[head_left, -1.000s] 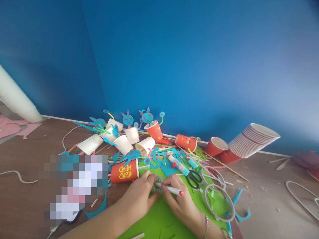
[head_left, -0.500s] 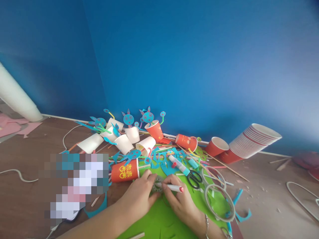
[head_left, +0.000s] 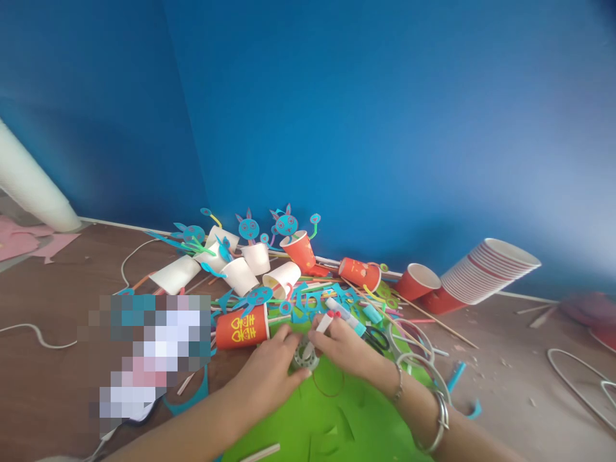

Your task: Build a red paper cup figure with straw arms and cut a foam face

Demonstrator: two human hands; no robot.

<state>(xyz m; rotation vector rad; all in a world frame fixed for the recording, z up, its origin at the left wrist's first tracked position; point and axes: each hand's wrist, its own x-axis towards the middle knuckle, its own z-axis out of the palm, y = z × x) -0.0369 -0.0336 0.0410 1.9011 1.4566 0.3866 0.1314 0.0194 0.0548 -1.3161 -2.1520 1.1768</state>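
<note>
My left hand [head_left: 267, 375] presses a small grey ring-shaped stencil [head_left: 304, 359] onto a green foam sheet [head_left: 332, 423], fingers closed around its edge. My right hand [head_left: 347, 351] grips a white marker with a red cap [head_left: 320, 328], tip inside the ring and cap pointing up and away. A thin drawn circle shows on the green sheet just right of the ring. A red paper cup with yellow print [head_left: 242, 327] lies on its side just left of my left hand.
Beyond the hands lie a glue stick [head_left: 344, 314], black scissors [head_left: 375, 337], tape rings [head_left: 416, 359], white and red cups with blue paper bunnies [head_left: 250, 253] and a tilted stack of red cups [head_left: 481, 269] by the blue wall. White cords cross the brown floor.
My right hand has swung round to the far side of the ring, turning the marker from lying flat to the right to standing steeply with its cap up. The left hand stayed on the stencil.
</note>
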